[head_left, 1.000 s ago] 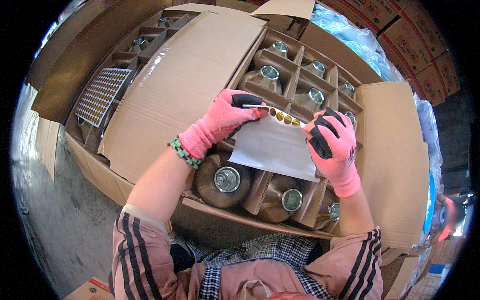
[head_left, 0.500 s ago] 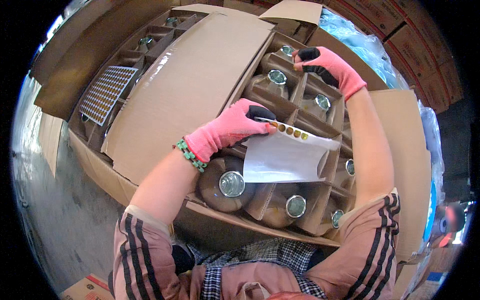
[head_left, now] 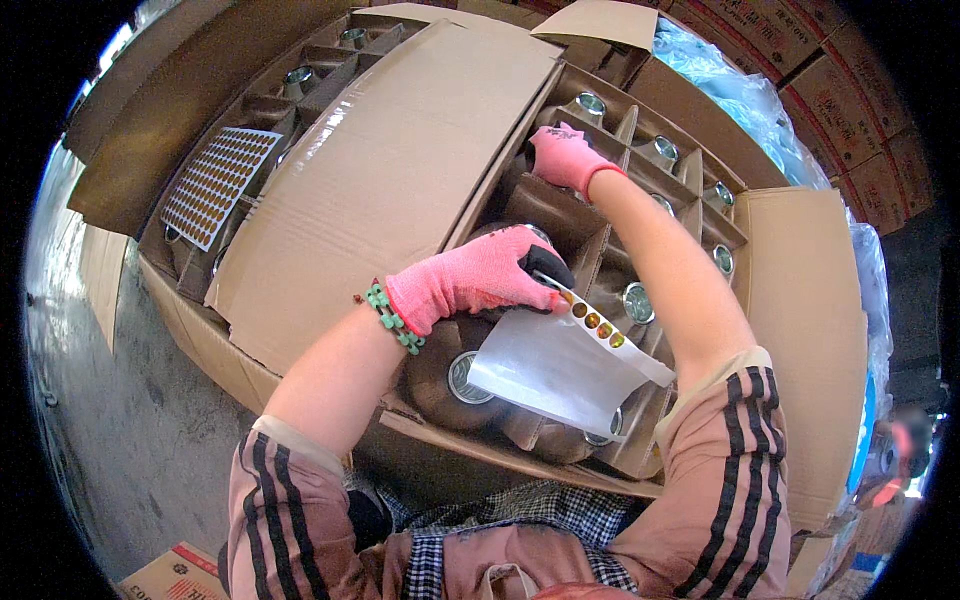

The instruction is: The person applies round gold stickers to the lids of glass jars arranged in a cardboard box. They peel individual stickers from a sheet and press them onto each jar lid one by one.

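My left hand (head_left: 480, 272), in a pink glove with black fingertips, pinches the corner of a white sticker sheet (head_left: 540, 365). A single row of round gold stickers (head_left: 598, 326) shows along the sheet's upper edge; the rest is bare backing. My right hand (head_left: 575, 162), gloved alike, reaches down into a far compartment of the divided carton, over a glass bottle that it covers. Its fingers are hidden from view. Round glass bottles with shiny rims, such as the near one (head_left: 466, 378), stand upright in the cardboard compartments.
A cardboard flap (head_left: 380, 130) lies across the carton's middle. A fuller sheet of gold stickers (head_left: 218, 185) rests on the dividers at left. Clear bluish plastic wrap (head_left: 730, 85) bunches beyond the right edge. Stacked brown cartons (head_left: 850, 110) stand at far right.
My right hand has moved left and turned palm down into a compartment. The sticker sheet has tilted and come slightly nearer in my left hand.
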Available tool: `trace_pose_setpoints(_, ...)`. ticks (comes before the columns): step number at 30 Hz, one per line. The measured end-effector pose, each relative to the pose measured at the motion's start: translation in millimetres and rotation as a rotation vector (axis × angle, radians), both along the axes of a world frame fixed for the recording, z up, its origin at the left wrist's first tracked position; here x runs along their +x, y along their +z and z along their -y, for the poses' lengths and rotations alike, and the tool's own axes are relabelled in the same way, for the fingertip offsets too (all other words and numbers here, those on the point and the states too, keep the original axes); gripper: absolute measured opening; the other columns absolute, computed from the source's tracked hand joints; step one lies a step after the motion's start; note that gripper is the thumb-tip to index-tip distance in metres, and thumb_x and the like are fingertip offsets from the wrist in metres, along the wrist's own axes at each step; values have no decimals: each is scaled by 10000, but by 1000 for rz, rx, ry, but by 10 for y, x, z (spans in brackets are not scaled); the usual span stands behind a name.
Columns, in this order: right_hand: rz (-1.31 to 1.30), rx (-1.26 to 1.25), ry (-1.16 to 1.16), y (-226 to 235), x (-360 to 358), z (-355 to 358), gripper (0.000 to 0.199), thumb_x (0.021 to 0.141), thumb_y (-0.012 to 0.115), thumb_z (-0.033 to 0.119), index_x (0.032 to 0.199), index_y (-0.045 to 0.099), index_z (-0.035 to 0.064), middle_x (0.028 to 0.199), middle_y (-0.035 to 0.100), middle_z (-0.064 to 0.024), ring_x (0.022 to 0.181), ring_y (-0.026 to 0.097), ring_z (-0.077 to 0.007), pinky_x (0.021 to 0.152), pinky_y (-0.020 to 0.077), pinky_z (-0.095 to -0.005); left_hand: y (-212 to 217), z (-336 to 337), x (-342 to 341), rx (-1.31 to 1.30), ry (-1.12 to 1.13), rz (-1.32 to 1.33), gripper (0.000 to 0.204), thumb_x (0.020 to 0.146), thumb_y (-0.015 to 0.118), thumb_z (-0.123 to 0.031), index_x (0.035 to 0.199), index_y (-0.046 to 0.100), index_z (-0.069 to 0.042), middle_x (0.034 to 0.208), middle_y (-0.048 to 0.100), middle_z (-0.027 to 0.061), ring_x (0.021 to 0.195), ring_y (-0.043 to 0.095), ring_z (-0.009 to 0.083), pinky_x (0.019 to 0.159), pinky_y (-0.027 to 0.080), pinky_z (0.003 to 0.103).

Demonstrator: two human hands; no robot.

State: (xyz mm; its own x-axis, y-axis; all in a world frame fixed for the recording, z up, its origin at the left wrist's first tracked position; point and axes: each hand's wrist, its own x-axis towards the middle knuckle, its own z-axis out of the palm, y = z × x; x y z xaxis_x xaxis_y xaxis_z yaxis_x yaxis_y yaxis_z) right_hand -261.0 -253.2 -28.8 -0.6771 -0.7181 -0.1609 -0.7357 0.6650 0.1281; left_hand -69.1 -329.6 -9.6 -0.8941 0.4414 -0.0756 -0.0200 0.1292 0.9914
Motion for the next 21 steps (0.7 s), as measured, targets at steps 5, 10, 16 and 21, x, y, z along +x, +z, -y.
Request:
trace_pose_setpoints(5, -24, -151, -64, 41, 101, -22, 307, 722, 504, 145, 1003, 575, 45, 1129, 492, -159, 1138, 377, -363, 942, 306, -480, 6, 7, 4, -21, 24, -14, 200, 656, 706, -154, 796, 648, -23, 715, 593, -1, 680, 510, 51, 624, 413, 200)
trace_pose_setpoints(10, 224, -883, -113, 579, 236, -406, 306, 738, 593, 300, 889, 608, 35, 803, 600, -142, 803, 591, -257, 718, 461, -328, -17, -45, -3, 176, 153, 54, 195, 668, 694, -147, 812, 635, -30, 712, 579, -28, 671, 501, 38, 616, 413, 191)
trace_pose_setpoints(16, 316, -605, 5, 1321, 1538, -1113, 244, 671, 690, 198, 782, 574, 13, 765, 600, -59, 716, 554, -138, 663, 421, -278, -126, 3, -65, 296, 258, -26, 167, 697, 675, -153, 794, 626, -26, 690, 559, -28, 628, 474, 33, 548, 392, 192)
trace_pose_setpoints(21, 144, -640, -29, 1037, 1579, -1237, 213, 626, 676, 112, 733, 534, -6, 713, 545, -128, 692, 524, -285, 641, 418, -331, -71, -37, -33, 347, 288, -52, 172, 700, 680, -155, 804, 629, -27, 704, 567, -25, 637, 493, 44, 562, 404, 187)
